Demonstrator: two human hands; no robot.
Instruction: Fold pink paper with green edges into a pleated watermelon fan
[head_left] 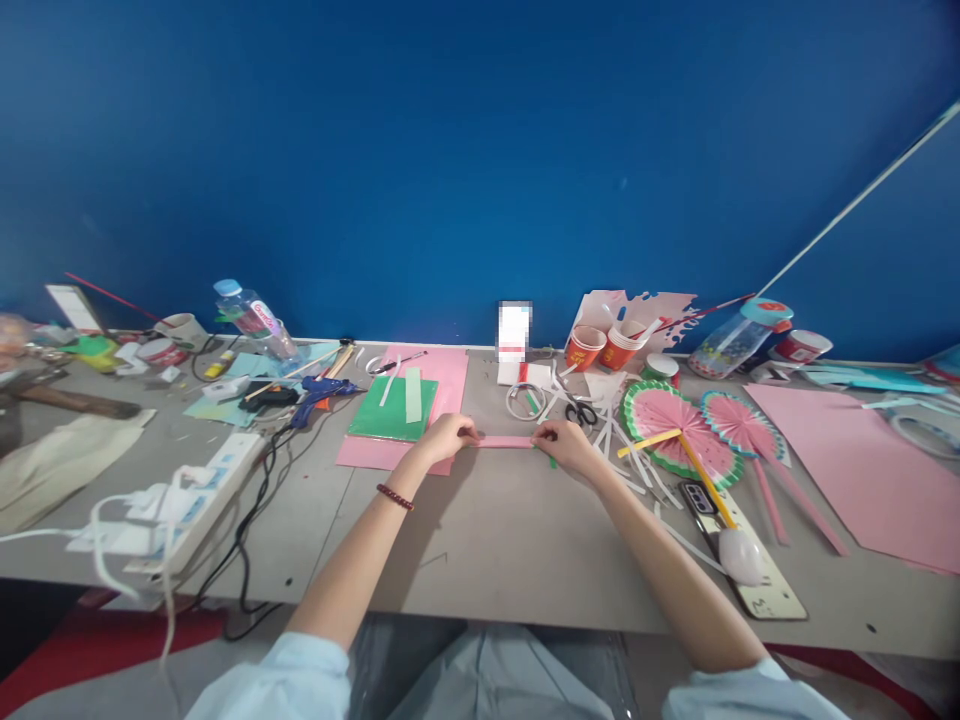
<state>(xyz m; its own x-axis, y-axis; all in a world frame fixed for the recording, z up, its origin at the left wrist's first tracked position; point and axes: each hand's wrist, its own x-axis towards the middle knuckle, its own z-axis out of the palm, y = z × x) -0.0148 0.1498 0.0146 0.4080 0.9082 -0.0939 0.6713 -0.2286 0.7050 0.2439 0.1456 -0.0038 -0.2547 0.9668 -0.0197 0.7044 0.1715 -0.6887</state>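
A narrow pink paper strip [506, 441] stretches level between my two hands, low over the grey table. My left hand [450, 438] pinches its left end, close to the edge of a pink sheet [448, 385]. The right end is pinched by my right hand [561, 444]. On the pink sheet lies a green paper pack [375, 408] with a pale green strip [413, 395] across it. Black scissors [580, 408] and loose white paper strips [607, 440] are just beyond my right hand.
Watermelon-patterned paper fans [667, 425], a phone [701, 500] and a large pink sheet [862, 470] lie on the right. Red paper cups [585, 348] stand behind. To the left are a blue glue gun [319, 400], a plastic bottle [259, 320] and a power strip [217, 495] with trailing cables.
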